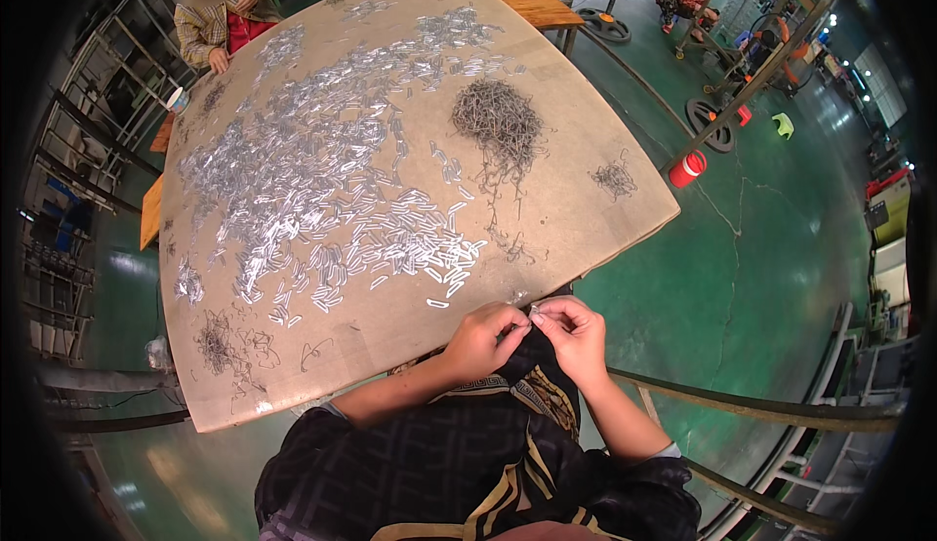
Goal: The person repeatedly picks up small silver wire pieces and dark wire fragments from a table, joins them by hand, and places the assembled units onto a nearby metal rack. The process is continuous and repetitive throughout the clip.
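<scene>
My left hand (pixel 480 342) and my right hand (pixel 578 338) meet just off the near edge of the table, fingertips pinched almost together. A small piece sits between them, too tiny and covered to name. Beyond my hands, many flat, narrow silver metal pieces (pixel 390 239) lie loose over the brown tabletop (pixel 390 336); a single one (pixel 437 303) rests apart near the edge. Farther off to the right is a tangled heap of thin dark bent wires (pixel 496 120), with loose wires trailing toward me.
Smaller wire clusters lie at the near left (pixel 217 344) and right corner (pixel 615 180). Across the table sits a person in a plaid jacket (pixel 200 34); another person (pixel 683 0) crouches far right. A red can (pixel 688 168) stands beside the table, and a metal rail (pixel 761 400) runs at my right.
</scene>
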Motion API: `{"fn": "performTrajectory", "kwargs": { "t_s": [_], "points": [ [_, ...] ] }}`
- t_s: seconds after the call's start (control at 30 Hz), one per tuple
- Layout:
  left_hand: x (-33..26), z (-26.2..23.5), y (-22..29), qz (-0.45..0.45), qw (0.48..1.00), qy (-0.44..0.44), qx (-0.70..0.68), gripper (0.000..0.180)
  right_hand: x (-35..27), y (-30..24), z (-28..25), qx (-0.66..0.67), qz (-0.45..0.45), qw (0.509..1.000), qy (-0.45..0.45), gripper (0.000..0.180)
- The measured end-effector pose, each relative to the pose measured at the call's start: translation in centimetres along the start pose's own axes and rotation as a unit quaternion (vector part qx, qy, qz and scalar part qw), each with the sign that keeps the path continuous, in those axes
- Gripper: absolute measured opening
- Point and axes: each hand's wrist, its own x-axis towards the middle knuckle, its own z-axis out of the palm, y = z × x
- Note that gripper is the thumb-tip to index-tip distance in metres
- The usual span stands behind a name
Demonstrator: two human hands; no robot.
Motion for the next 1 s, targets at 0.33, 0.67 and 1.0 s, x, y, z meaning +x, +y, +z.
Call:
{"fn": "performTrajectory", "kwargs": {
  "t_s": [0.33, 0.67, 1.0],
  "points": [
    [4.6, -1.2, -6.5, 0.091, 0.950, -0.006, 0.298, 0.011, -0.4, 1.7, 0.1, -0.055, -0.063, 0.995, 0.047, 0.007],
    [7.3, -0.2, -8.2, 0.109, 0.887, -0.091, 0.439, 0.007, -0.2, 2.3, 0.3, -0.013, -0.073, 0.995, 0.071, 0.007],
    [4.0, -2.7, -2.0, -0.195, 0.938, -0.075, -0.278, 0.005, 0.1, 2.1, 0.7, -0.025, -0.079, 0.995, 0.063, 0.008]
  ]
}}
